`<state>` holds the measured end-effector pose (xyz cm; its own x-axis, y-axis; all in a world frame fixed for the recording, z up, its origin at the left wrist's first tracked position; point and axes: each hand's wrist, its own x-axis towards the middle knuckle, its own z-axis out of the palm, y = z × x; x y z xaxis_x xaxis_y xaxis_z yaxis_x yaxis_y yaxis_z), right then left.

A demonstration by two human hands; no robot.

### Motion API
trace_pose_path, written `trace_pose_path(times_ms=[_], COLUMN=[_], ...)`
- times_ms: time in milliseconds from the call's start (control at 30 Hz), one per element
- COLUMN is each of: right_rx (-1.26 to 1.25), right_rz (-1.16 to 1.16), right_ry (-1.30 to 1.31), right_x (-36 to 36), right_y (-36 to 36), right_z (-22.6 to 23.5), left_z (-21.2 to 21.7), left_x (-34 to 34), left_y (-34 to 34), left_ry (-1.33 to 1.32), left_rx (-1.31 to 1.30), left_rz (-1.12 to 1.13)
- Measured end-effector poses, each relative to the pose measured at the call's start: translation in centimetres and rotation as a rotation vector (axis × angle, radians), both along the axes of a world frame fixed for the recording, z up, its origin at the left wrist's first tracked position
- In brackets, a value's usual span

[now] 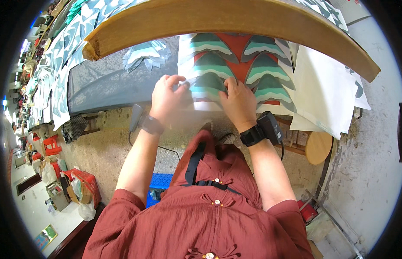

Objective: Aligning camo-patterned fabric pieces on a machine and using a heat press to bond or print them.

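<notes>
your left hand and right hand look half-curled, can't tell on what; tug unevenly and that teal layered piece could skew, imo.

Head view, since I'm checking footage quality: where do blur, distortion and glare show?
Head view: the left hand looks hazy, the right hand sharper; head view: the wooden board bows, probably from the fisheye lens; head view: pale sheen on the dark tabletop.
</notes>
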<state>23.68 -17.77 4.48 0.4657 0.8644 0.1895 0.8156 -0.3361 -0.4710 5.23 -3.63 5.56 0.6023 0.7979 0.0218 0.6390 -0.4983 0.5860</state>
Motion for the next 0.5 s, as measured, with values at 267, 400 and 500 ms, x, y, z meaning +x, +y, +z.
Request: trace_pose_path(times_ms=[267, 400, 500], right_rx=[0.091, 0.209, 0.32], right_rz=[-0.181, -0.191, -0.117], right_ry=[0.088, 0.265, 0.471], right_x=[3.5, 3.2, 2.0], right_y=[2.4, 1.9, 0.1], right_z=[0.8, 1.9, 3.0], left_z=[-0.7, -1.3, -0.7], left_x=[3.0, 6.8, 9.6], left_y=[9.9, 15.2, 17.3], left_ry=[-0.169, -0.126, -0.069], left_rx=[-0.095, -0.222, -0.152], left_rz=[0.029, 0.105, -0.016])
